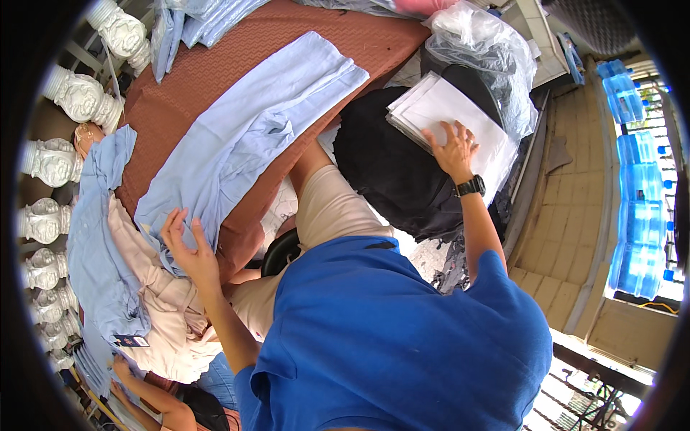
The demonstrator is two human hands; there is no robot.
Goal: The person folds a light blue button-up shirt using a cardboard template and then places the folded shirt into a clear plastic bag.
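Note:
A long, light blue garment (237,136), folded lengthwise like trousers, lies across the brown textured cloth in front of me. Over its near left end is my left hand (190,248), fingers apart and holding nothing; whether the fingertips touch the fabric I cannot tell. On my right, a stack of flat white sheets (424,100), paper or bags, rests on a black cloth heap (374,165). My right hand (454,149), with a black watch on the wrist, lies on top of that stack with its fingers spread.
The brown cloth (194,93) covers the work surface. Packed blue garments (215,21) sit at its far edge. Blue and beige garments (108,273) pile up on the left, near another person's arms (154,399). White balusters (47,223) line the left; clear plastic (489,50) bunches at far right.

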